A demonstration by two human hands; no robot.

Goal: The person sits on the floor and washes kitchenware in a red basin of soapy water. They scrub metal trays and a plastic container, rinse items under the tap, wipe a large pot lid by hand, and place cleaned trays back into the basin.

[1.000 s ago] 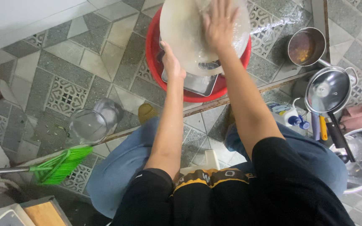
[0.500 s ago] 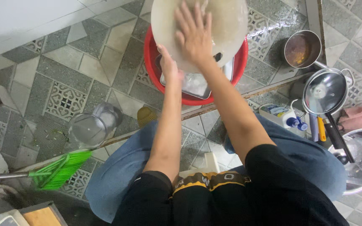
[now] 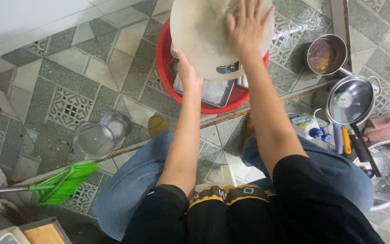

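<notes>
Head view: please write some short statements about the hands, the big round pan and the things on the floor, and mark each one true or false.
1. The right hand lies flat with spread fingers on the big round pan. True.
2. The left hand holds the green broom. False: it supports the lower edge of the pan; the broom lies on the floor tiles, apart from both hands.
3. The pan is held over a red basin. True.
4. The red basin is empty. False: metal trays lie in it.
5. A small pot with brownish content stands to the right of the basin. True.
</notes>
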